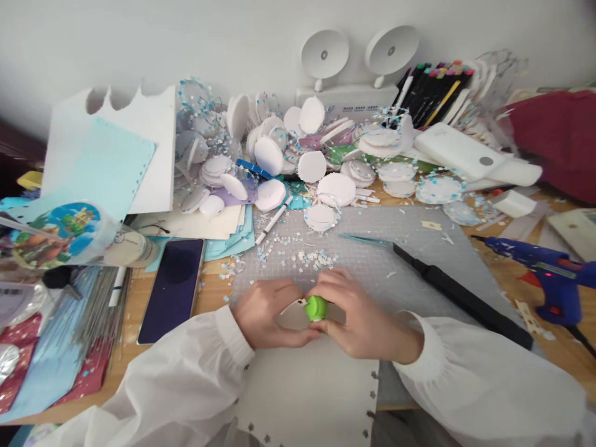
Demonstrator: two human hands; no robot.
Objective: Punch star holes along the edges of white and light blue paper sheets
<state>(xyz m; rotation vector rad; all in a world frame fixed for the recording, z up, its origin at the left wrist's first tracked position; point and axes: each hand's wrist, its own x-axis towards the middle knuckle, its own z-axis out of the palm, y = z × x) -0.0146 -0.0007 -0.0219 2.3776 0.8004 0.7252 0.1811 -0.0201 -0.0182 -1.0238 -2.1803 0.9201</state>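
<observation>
My right hand (356, 313) grips a small bright green craft punch (316, 308), thumb below and fingers above. The punch sits at the far edge of a sheet of white paper (307, 388). Small flower-shaped holes run along the sheet's right side and near edge. My left hand (267, 313) pinches the sheet just left of the punch, its thumb reaching towards the punch's base. Beyond my hands, tiny white and pale blue flower-shaped paper bits (316, 257) lie scattered on the grey cutting mat (400, 279).
A phone (172, 288) lies left, near a lidded cup (69, 233). White paper discs (267, 155) are heaped along the back. Right of my hands are a long black-handled tool (456, 292) with a slim teal tip and a blue glue gun (554, 273).
</observation>
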